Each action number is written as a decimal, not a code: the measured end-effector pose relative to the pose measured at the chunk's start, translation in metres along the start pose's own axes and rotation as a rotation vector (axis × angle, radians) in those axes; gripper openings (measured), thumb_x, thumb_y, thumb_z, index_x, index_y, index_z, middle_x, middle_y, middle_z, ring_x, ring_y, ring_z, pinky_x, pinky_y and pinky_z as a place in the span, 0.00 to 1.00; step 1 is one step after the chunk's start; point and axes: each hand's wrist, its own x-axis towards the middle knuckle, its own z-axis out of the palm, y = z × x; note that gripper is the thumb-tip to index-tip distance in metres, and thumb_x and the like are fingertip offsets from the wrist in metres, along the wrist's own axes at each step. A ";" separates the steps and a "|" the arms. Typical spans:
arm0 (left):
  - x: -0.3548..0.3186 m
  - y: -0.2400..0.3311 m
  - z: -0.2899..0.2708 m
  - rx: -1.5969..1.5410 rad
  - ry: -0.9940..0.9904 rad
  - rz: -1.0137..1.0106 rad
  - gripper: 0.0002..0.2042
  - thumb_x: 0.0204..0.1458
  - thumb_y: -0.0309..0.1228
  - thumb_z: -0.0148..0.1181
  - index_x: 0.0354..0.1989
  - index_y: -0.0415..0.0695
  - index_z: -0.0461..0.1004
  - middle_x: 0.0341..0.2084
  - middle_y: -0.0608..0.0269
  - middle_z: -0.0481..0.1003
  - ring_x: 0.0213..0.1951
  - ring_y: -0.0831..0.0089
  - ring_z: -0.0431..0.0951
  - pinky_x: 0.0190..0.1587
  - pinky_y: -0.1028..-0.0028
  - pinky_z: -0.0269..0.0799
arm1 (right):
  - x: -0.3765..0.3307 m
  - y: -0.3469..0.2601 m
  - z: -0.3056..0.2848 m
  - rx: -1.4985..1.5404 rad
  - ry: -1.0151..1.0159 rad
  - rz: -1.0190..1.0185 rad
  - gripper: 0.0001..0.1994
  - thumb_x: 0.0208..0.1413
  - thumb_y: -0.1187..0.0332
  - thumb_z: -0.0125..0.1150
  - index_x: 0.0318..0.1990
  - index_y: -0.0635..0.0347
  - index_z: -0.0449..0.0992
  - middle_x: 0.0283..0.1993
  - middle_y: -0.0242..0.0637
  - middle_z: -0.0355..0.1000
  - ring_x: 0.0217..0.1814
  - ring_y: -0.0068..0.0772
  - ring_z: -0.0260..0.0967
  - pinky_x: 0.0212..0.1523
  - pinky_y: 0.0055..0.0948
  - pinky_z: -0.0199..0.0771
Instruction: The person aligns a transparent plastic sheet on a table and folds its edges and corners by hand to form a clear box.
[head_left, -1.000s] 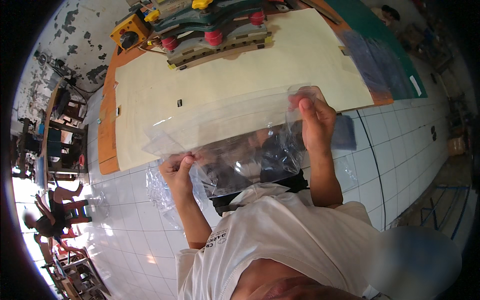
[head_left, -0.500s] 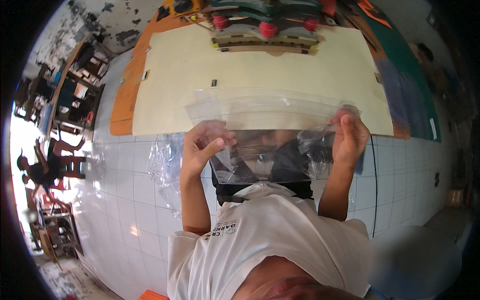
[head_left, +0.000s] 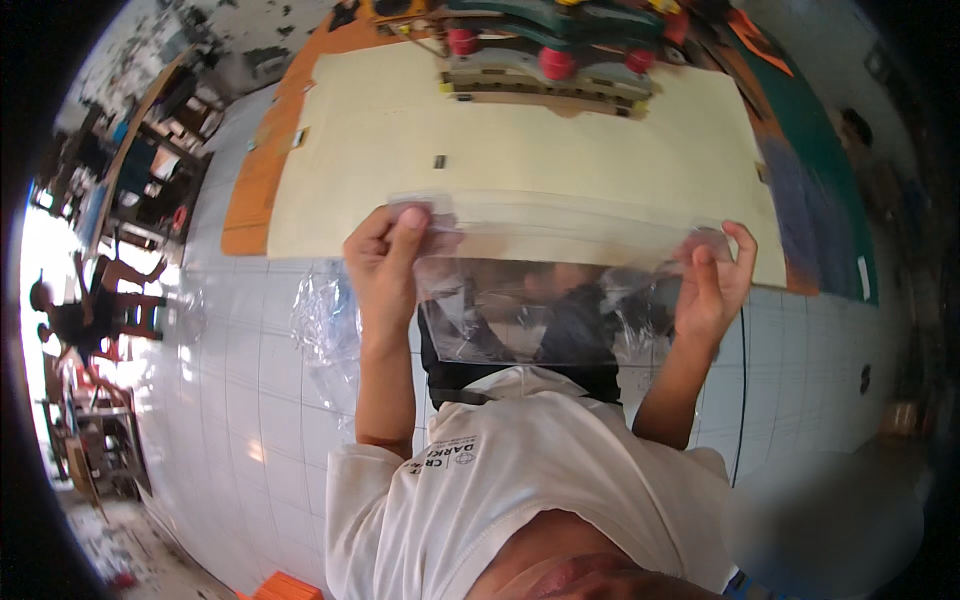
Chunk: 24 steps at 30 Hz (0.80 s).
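A clear plastic sheet stretches between my hands at the near edge of the cream-covered table. Its near part hangs over my lap, and dark clothing shows through it. My left hand pinches the sheet's far left corner between thumb and fingers. At the opposite side, my right hand grips the right end, thumb up and the index finger raised off it. The plastic is crumpled beside the right hand. Whether it is one layer or a bag I cannot tell.
A green machine with red knobs stands at the table's far side. A small dark piece lies on the cream sheet. Crumpled clear plastic lies at floor level on the left. A black cable runs down the right; seated people are far left.
My left hand has moved forward and left, closing its fingers on the sheet's corner. My right hand has shifted slightly right and nearer, its index finger now lifted.
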 end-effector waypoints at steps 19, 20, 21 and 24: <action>-0.018 -0.002 -0.002 0.050 0.062 0.151 0.12 0.58 0.35 0.57 0.35 0.36 0.73 0.27 0.55 0.75 0.27 0.67 0.77 0.29 0.70 0.75 | 0.014 -0.026 -0.006 -0.216 -0.375 -0.113 0.07 0.55 0.72 0.62 0.37 0.68 0.78 0.40 0.42 0.70 0.39 0.26 0.69 0.40 0.21 0.71; -0.018 -0.003 -0.003 0.034 0.062 0.172 0.12 0.58 0.35 0.57 0.35 0.36 0.73 0.26 0.55 0.75 0.26 0.67 0.77 0.29 0.70 0.74 | 0.013 -0.026 -0.004 -0.191 -0.356 -0.134 0.06 0.55 0.73 0.62 0.37 0.68 0.77 0.39 0.41 0.70 0.38 0.25 0.69 0.39 0.21 0.70; -0.019 -0.004 -0.003 0.034 0.059 0.170 0.12 0.58 0.35 0.57 0.35 0.36 0.73 0.26 0.55 0.75 0.26 0.67 0.77 0.29 0.70 0.74 | 0.012 -0.026 -0.002 -0.165 -0.338 -0.155 0.05 0.55 0.74 0.62 0.37 0.68 0.77 0.39 0.41 0.70 0.37 0.25 0.68 0.39 0.21 0.70; -0.023 -0.007 -0.001 0.020 0.055 0.209 0.12 0.59 0.35 0.57 0.34 0.36 0.72 0.25 0.56 0.75 0.25 0.67 0.76 0.28 0.70 0.73 | 0.008 -0.021 0.003 -0.131 -0.233 -0.157 0.04 0.54 0.77 0.62 0.36 0.68 0.77 0.39 0.41 0.71 0.39 0.25 0.69 0.40 0.22 0.71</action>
